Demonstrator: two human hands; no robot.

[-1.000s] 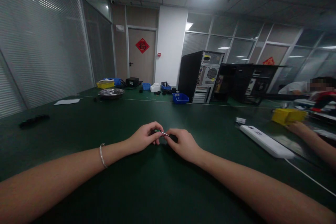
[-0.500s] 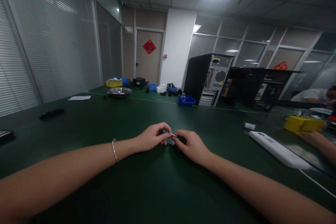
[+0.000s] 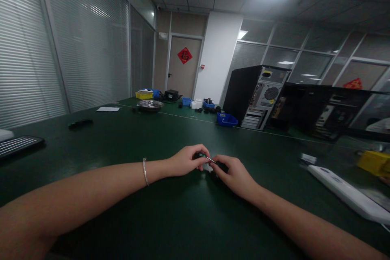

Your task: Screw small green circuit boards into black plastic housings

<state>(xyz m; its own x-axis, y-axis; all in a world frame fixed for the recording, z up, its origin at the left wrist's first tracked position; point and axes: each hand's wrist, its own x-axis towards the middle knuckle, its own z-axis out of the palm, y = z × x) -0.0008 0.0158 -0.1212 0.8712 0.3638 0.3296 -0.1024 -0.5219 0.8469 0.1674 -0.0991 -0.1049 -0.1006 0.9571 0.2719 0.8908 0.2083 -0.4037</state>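
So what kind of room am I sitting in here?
It looks like an office or electronics workroom, perhaps for computer repair: a black computer tower shows its rear ports, small blue and yellow bins sit on a long green table, and a panelled ceiling hangs overhead.

Shiny, smooth metal dish [image 3: 150, 105]; glossy blue plastic bin [image 3: 227, 120]; matt white paper [image 3: 108, 109].

Black computer tower [image 3: 256, 95] seen upright on green table [image 3: 137, 138]; blue bin [image 3: 227, 120] placed just beside its base. Metal bowl [image 3: 150, 105] located near yellow bin [image 3: 144, 95]. White power strip [image 3: 347, 193] positioned at right. White paper [image 3: 108, 109] and black keyboard [image 3: 20, 145], partly cut off by the frame, noted at left.
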